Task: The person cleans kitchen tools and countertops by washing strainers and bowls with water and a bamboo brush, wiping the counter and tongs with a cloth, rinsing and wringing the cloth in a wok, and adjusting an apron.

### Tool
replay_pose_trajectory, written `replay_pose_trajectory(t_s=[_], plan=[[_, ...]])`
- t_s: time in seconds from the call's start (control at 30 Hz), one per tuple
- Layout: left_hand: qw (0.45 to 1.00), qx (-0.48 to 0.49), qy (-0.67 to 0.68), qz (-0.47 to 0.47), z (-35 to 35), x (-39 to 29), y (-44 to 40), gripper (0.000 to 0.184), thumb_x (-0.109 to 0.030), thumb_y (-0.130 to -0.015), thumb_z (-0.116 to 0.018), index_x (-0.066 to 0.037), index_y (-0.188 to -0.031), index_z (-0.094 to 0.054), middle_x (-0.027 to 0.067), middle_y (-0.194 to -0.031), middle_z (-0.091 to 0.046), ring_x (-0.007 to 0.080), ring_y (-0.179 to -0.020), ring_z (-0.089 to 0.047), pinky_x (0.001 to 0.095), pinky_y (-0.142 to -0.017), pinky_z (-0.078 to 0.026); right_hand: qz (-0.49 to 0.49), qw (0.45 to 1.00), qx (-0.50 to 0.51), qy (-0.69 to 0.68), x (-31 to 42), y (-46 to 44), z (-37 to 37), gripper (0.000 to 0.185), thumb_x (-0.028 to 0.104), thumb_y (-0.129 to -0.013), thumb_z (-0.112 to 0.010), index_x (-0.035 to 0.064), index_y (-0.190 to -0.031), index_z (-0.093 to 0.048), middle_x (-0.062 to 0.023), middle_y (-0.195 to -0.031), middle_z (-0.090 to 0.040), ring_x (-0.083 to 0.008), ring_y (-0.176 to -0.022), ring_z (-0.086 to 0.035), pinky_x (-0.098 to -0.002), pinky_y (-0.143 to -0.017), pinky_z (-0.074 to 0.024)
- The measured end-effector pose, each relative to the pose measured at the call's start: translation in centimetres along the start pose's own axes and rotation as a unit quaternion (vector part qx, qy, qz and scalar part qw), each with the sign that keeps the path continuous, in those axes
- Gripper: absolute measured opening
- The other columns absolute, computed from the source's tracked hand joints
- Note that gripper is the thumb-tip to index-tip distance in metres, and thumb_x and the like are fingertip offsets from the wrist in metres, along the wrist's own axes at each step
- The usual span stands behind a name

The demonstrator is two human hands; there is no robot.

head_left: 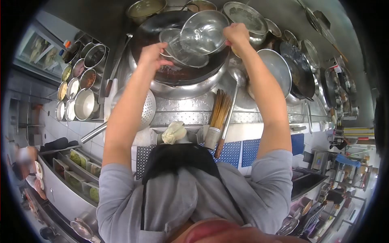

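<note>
My right hand (236,35) grips the rim of a shiny metal bowl (208,24), which is tilted over the wok. Below and left of it, a second metal bowl (194,60) hangs over the wok (142,34), its rim pinched by my left hand (154,56). The two bowls overlap, and bright streaks show between them; whether liquid is running there I cannot tell. Some of my left fingers stick out below the rim. The dark wok sits on a round steel ring (182,90) in front of me.
A bamboo brush (221,107) and a ladle (230,109) lie on the steel counter near me. A perforated strainer (148,109) is under my left arm. Steel pots (87,103) of ingredients stand left; a large bowl (273,73) and woks are right. Another person's hand (39,187) shows far left.
</note>
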State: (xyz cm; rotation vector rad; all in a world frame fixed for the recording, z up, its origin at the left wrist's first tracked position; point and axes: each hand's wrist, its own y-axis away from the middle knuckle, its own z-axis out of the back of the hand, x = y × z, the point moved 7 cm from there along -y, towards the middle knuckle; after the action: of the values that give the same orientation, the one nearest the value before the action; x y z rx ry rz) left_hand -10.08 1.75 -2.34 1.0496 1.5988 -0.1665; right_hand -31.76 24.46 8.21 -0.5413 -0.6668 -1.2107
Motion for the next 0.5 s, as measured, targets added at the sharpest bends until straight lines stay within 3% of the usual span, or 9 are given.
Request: replay_pose_trajectory(t_s=[0.07,0.1,0.13,0.23,0.27,0.33,0.43,0.5], plan=[[0.995,-0.005,-0.081,-0.054,1.8,-2.3,-0.1,0.024,-0.011,-0.089,-0.070,0.008,-0.101,-0.062,0.0116,-0.096,-0.050,0.0335,-0.078,-0.062,0.0577,-0.061,-0.062,0.008,1.000,-0.007,0.024,0.6,-0.3,1.0,0.014,0.014,-0.075,-0.057,0.0041,-0.073,-0.066,-0.0118,-0.056,-0.066,-0.0251,-0.057,-0.070,-0.0364,-0.060,-0.0558],[0.987,-0.003,-0.138,-0.078,2.4,-3.2,-0.4,0.026,-0.013,-0.089,-0.071,0.008,-0.102,-0.062,0.0124,-0.098,-0.052,0.0327,-0.078,-0.062,0.0547,-0.061,-0.062,0.043,0.998,-0.015,0.051,1.5,-0.1,1.6,0.013,0.014,-0.076,-0.057,0.0036,-0.076,-0.066,-0.0137,-0.061,-0.067,-0.0271,-0.061,-0.070,-0.0377,-0.062,-0.0565],[0.979,-0.040,-0.178,-0.095,3.0,-3.7,-0.1,0.021,-0.017,-0.089,-0.072,0.004,-0.090,-0.067,0.0102,-0.094,-0.057,0.0258,-0.077,-0.061,0.0449,-0.066,-0.060,0.080,0.994,-0.025,0.076,2.5,0.3,2.2,0.013,0.013,-0.077,-0.058,0.0031,-0.078,-0.067,-0.0156,-0.066,-0.069,-0.0290,-0.064,-0.071,-0.0390,-0.063,-0.0571],[0.922,-0.012,-0.332,-0.201,2.5,-5.8,0.8,0.025,-0.020,-0.088,-0.073,0.002,-0.078,-0.068,0.0156,-0.102,-0.069,0.0268,-0.090,-0.067,0.0407,-0.079,-0.057,0.239,0.953,-0.106,0.153,4.2,0.5,2.5,0.013,0.013,-0.079,-0.060,0.0023,-0.084,-0.066,-0.0227,-0.079,-0.069,-0.0377,-0.074,-0.071,-0.0455,-0.072,-0.0570],[0.876,-0.022,-0.374,-0.305,2.2,-7.3,1.6,0.026,-0.020,-0.087,-0.073,0.002,-0.076,-0.066,0.0178,-0.109,-0.068,0.0278,-0.096,-0.067,0.0397,-0.082,-0.056,0.298,0.927,-0.140,0.178,4.6,0.8,2.2,0.013,0.013,-0.080,-0.061,0.0022,-0.086,-0.066,-0.0253,-0.083,-0.069,-0.0410,-0.078,-0.070,-0.0480,-0.076,-0.0565],[0.744,-0.040,-0.441,-0.501,1.0,-10.3,3.6,0.029,-0.021,-0.086,-0.073,0.002,-0.071,-0.063,0.0223,-0.122,-0.068,0.0298,-0.108,-0.068,0.0377,-0.087,-0.053,0.323,0.907,-0.153,0.222,4.3,1.9,1.9,0.014,0.013,-0.083,-0.062,0.0039,-0.093,-0.065,-0.0258,-0.092,-0.068,-0.0433,-0.084,-0.069,-0.0507,-0.076,-0.0561],[0.698,-0.024,-0.474,-0.536,1.7,-13.5,3.6,0.029,-0.021,-0.086,-0.072,0.003,-0.075,-0.062,0.0268,-0.136,-0.056,0.0368,-0.121,-0.062,0.0382,-0.094,-0.050,0.387,0.871,-0.152,0.262,4.3,4.0,2.3,0.015,0.011,-0.087,-0.062,0.0058,-0.102,-0.062,-0.0265,-0.109,-0.064,-0.0444,-0.085,-0.068,-0.0506,-0.074,-0.0568],[0.653,-0.038,-0.485,-0.581,2.0,-15.9,4.6,0.028,-0.020,-0.086,-0.072,0.004,-0.074,-0.062,0.0250,-0.135,-0.058,0.0354,-0.119,-0.063,0.0378,-0.093,-0.051,0.447,0.841,-0.168,0.255,4.0,5.1,3.0,0.013,0.009,-0.086,-0.061,0.0055,-0.099,-0.062,-0.0269,-0.112,-0.063,-0.0440,-0.085,-0.069,-0.0494,-0.073,-0.0574]])
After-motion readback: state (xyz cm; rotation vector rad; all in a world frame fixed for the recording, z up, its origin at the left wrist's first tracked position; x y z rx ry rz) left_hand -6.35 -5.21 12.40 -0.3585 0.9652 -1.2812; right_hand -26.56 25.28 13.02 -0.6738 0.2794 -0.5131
